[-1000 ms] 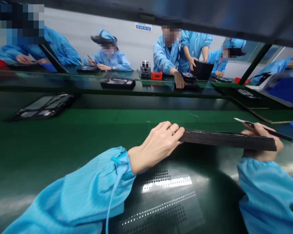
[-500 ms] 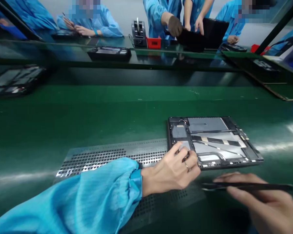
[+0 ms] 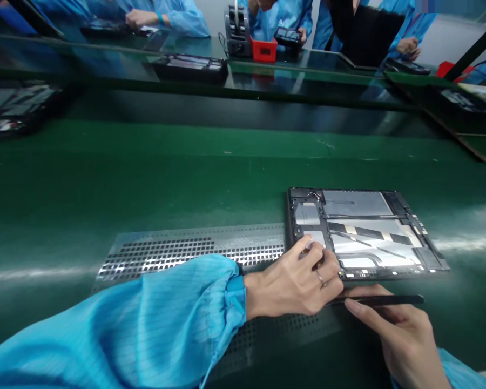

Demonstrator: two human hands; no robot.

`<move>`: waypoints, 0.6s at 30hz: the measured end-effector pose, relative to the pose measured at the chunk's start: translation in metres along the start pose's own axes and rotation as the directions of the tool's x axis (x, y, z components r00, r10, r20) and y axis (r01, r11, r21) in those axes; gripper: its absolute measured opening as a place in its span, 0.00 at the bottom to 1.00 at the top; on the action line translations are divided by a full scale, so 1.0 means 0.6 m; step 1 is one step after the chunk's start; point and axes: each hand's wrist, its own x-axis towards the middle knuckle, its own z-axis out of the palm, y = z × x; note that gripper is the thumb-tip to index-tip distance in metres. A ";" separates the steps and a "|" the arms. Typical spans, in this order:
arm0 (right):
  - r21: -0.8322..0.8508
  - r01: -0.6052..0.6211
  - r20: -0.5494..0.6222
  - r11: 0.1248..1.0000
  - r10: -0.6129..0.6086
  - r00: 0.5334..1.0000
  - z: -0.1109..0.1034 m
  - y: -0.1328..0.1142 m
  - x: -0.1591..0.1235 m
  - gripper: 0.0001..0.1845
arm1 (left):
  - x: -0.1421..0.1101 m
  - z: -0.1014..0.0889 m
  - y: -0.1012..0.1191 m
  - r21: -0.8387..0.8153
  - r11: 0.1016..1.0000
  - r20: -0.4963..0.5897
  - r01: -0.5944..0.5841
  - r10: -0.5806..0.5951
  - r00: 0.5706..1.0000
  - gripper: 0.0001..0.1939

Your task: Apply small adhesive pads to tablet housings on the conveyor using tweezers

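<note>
An opened tablet [image 3: 372,232] lies on the green bench, its grey battery panels and black cables exposed. Over its lower left corner curls my left hand [image 3: 303,278], ringed, with fingertips bent down and pressed together on the inner parts. Whatever lies under those fingertips is hidden. My right hand [image 3: 400,319] is closed around black tweezers [image 3: 400,300] held nearly level just in front of the tablet; their tip end disappears behind my left hand. Beneath my left wrist, a clear sheet of small dark square pads [image 3: 166,254] reaches to the tablet's left side.
A raised glass shelf [image 3: 117,67] crosses the back, with another opened device [image 3: 192,67] on it. At far left sits a further opened device [image 3: 20,105]. A red bin [image 3: 264,50] stands beside a grey tape dispenser [image 3: 238,29]. Co-workers in blue work behind.
My right hand has moved left with the tweezers, bringing them close to my left hand. My left hand stays at the tablet's corner. The view has tilted down slightly.
</note>
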 end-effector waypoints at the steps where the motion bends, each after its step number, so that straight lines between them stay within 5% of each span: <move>1: -0.007 0.002 -0.002 1.000 -0.002 1.000 -0.001 0.001 0.001 0.06 | -0.001 0.000 0.000 0.001 1.000 0.002 -0.003 0.003 1.000 0.09; 12: 0.177 -0.030 -0.029 0.984 0.036 0.999 0.007 -0.012 0.008 0.04 | 0.000 0.003 -0.002 -0.005 1.000 -0.026 -0.009 0.009 1.000 0.09; 18: 0.219 0.164 -0.050 0.962 -0.156 0.986 -0.013 -0.047 0.017 0.03 | 0.003 -0.010 -0.005 0.000 1.000 0.009 0.012 -0.012 1.000 0.10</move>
